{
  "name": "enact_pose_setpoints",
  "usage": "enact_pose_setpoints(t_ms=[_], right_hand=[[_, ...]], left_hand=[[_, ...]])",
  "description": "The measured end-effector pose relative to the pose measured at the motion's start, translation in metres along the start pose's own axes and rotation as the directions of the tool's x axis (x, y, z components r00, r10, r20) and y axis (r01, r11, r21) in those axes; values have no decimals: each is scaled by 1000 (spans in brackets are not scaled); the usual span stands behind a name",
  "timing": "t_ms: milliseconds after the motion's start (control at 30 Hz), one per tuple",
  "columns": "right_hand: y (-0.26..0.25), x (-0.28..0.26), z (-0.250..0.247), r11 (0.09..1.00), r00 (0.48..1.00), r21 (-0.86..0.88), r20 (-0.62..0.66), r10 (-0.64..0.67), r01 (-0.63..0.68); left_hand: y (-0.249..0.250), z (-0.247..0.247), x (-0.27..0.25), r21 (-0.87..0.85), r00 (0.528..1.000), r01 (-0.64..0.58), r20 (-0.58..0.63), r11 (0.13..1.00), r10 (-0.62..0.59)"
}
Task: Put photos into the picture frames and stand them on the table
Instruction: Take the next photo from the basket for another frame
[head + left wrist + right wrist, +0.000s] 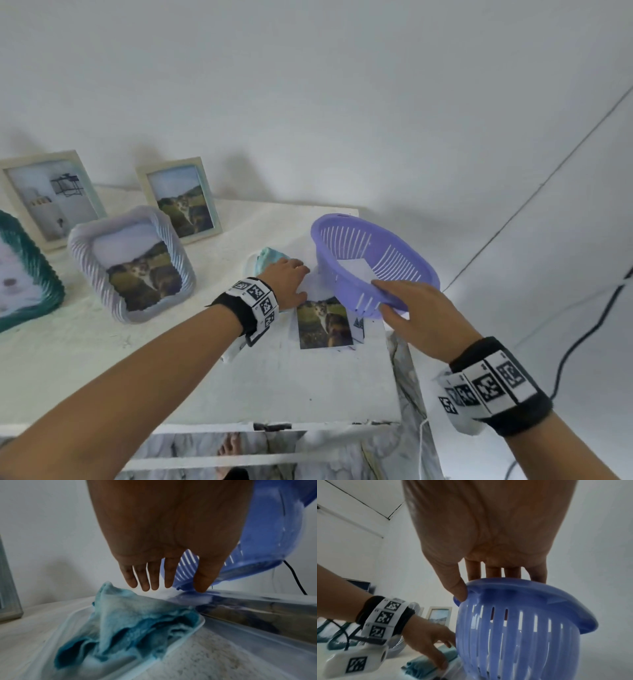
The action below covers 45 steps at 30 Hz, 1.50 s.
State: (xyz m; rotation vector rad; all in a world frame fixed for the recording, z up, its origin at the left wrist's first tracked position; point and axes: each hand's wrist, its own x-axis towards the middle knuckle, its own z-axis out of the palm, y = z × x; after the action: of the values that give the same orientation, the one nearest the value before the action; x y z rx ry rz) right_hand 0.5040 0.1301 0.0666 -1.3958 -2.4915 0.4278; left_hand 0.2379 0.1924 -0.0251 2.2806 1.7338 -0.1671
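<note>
Head view is bright and pretty flat, soft daylight all over, with the frames (pixel 178 202) throwing faint shadows up the wall (pixel 342 85). Straight edges bend near the corners. Both wrist views are dimmer, bluish and grainy, palms close and soft, and the basket (pixel 267 534) is smeared with motion blur.

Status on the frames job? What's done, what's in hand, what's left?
Done: four frames stand filled at the back left, e.g. the lilac ribbed frame and the pale wooden frame.

In hand: the right hand grips the tilted purple basket by its rim; the left hand, fingers straight, reaches the stack of loose photos beside the blue cloth.

Left: the cat photo lies unframed on the table; no empty frame in view.
</note>
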Motion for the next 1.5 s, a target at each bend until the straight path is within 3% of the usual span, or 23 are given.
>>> enact_pose_setpoints(t_ms=[567,967,1133,1367,1500], right_hand=[[23,11,-22,995,1000,98,-2,29,-29],[24,1,-11,996,999,83,33,9,-12],[12,-9,8,1000,996,21,89,-19,17],[-22,-20,49,973,989,-227,150,-5,39],[-39,-28,71,953,992,-301,128,20,19]], left_hand=[[35,17,32,115,997,-10,76,993,1],[48,44,-37,161,991,-115,87,980,102],[52,52,-72,129,987,-145,94,981,133],[52,68,-108,74,985,-144,108,987,136],[45,76,-127,60,983,-153,110,986,146]])
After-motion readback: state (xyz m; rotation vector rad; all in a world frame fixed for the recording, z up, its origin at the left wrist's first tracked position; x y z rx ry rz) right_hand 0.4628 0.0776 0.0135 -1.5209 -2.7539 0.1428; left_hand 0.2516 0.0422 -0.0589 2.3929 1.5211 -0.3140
